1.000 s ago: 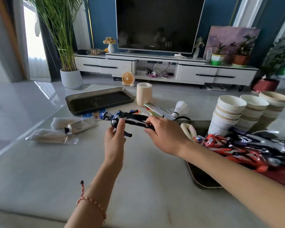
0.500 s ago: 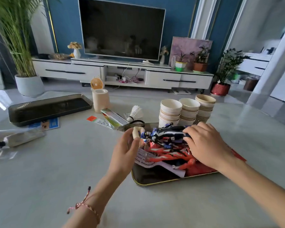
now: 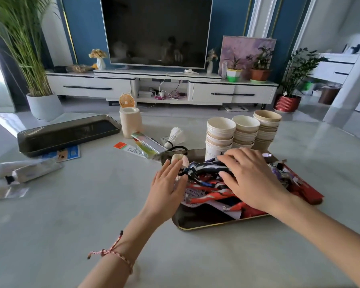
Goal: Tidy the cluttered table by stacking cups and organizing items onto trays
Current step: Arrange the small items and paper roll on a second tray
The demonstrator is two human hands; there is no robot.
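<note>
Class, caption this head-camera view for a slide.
Left hand touches, right hand grips a blue toy figure on the tray by stacked cups.

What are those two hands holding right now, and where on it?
The right hand grips the blue toy figure round its middle; the left hand only touches its end.

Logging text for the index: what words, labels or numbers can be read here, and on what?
None can be read.
Blue leaflet: print blurred.
Red-and-white card: lines too small.
Long box: print blurred.
Tube: label blurred.
</note>
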